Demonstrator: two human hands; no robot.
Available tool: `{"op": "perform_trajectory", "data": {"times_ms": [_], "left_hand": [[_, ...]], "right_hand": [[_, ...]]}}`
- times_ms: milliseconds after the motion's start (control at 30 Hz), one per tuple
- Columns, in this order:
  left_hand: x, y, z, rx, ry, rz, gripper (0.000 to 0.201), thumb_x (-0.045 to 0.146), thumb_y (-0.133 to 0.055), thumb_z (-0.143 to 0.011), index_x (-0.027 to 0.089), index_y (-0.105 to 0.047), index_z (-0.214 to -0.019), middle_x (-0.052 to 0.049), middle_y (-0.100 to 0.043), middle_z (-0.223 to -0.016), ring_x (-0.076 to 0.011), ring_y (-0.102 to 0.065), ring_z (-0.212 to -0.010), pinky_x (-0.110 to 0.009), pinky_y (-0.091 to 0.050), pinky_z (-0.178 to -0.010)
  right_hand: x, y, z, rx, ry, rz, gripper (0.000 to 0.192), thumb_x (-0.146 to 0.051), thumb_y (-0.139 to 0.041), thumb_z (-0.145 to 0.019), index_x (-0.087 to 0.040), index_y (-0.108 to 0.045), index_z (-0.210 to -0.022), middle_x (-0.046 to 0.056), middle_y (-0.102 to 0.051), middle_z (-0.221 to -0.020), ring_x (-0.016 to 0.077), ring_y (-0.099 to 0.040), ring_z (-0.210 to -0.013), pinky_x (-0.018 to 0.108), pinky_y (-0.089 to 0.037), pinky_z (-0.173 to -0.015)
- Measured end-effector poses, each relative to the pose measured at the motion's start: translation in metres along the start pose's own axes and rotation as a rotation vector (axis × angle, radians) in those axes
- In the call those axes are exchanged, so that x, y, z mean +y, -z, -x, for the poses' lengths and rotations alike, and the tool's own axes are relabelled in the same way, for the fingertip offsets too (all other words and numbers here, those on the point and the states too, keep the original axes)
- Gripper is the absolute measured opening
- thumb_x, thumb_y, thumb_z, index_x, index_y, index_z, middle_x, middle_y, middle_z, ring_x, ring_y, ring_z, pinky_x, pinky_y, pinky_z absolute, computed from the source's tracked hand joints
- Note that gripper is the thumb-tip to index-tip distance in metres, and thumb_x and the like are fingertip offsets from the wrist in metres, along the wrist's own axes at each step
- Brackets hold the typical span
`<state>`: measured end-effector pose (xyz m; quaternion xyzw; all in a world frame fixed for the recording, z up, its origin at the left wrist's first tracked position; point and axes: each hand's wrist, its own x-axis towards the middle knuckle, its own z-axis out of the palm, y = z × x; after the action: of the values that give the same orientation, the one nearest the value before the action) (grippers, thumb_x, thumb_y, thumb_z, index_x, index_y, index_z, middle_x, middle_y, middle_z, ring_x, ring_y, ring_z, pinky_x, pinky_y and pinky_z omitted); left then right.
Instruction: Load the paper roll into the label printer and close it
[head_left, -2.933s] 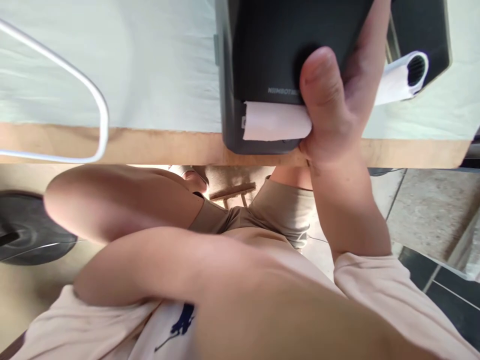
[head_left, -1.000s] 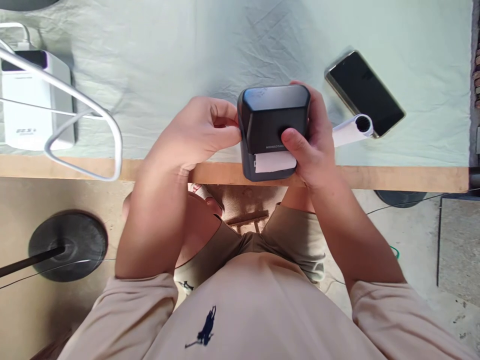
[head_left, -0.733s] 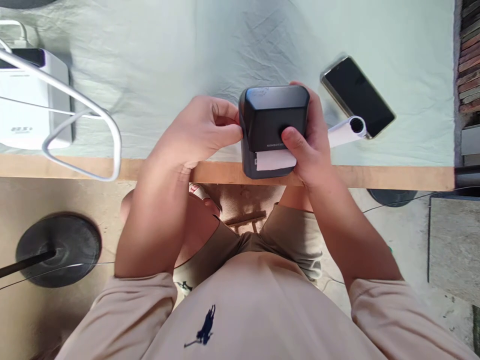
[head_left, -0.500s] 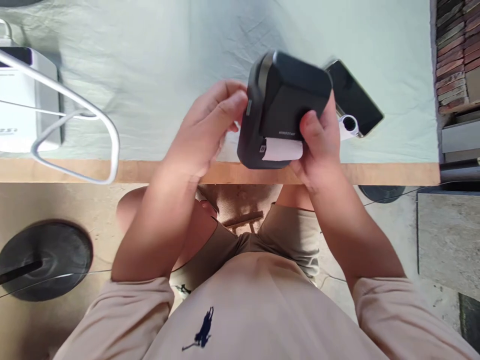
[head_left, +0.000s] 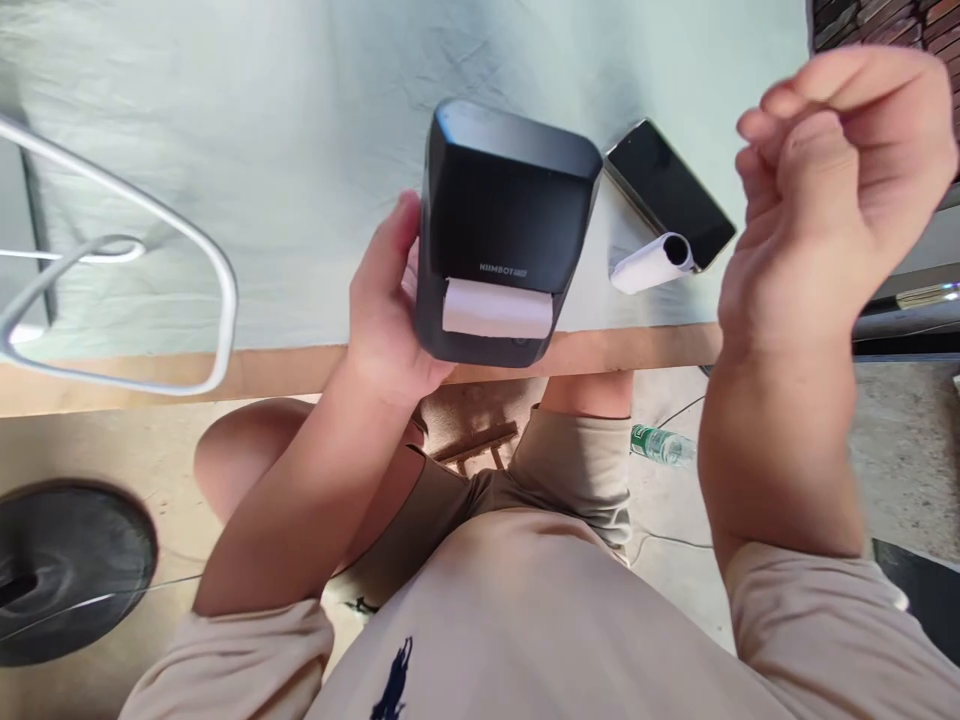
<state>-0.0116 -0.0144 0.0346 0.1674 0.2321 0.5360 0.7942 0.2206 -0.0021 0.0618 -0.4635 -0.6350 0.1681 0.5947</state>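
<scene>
My left hand [head_left: 386, 310] grips a black label printer [head_left: 517, 210] from its left side, thumb along the edge, holding it tilted above the table's front edge. White label paper [head_left: 497, 309] sticks out of the slot on the printer's lower face. At the right, my right hand [head_left: 832, 190] is raised away from the printer, palm side showing. Its fingers are curled together against the thumb, with nothing visible in them. Between the printer and this hand, a small white paper roll [head_left: 652, 263] with a dark core lies beside a black phone [head_left: 671, 190].
A pale green cloth [head_left: 300, 150] covers the table, whose wooden edge [head_left: 285, 372] runs across the view. A thick white cable [head_left: 172, 205] loops over that edge at the left. Below, a plastic bottle [head_left: 662, 445] and a round black base [head_left: 75, 570] are on the floor.
My right hand has let go of the printer and moved up and right. My left hand now holds the printer alone, shifted slightly left and turned. The paper roll now shows fully.
</scene>
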Motion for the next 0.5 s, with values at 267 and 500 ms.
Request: {"op": "perform_trajectory", "data": {"times_ms": [267,500], "left_hand": [[-0.002,0.0,-0.005,0.002,-0.013,0.002,0.037,0.031,-0.039,-0.098,0.016,-0.065,-0.076,-0.001,-0.067,-0.073,-0.0212,-0.074,-0.105,-0.034,-0.063,-0.093],[-0.005,0.009,-0.007,0.198,-0.017,-0.103,0.023,0.031,-0.057,-0.088,0.019,-0.058,-0.069,-0.001,-0.061,-0.065,-0.0263,-0.073,-0.111,-0.031,-0.063,-0.088]], "right_hand": [[-0.044,-0.026,0.015,-0.531,0.023,0.224,0.049,-0.028,-0.062,-0.091,-0.019,-0.056,-0.138,0.005,-0.058,-0.146,0.0178,-0.055,-0.143,0.037,-0.05,-0.122],[-0.04,-0.045,0.005,-0.661,0.029,0.378,0.065,-0.038,-0.077,-0.078,-0.03,-0.052,-0.139,0.001,-0.059,-0.146,0.0201,-0.058,-0.138,0.036,-0.056,-0.116]]}}
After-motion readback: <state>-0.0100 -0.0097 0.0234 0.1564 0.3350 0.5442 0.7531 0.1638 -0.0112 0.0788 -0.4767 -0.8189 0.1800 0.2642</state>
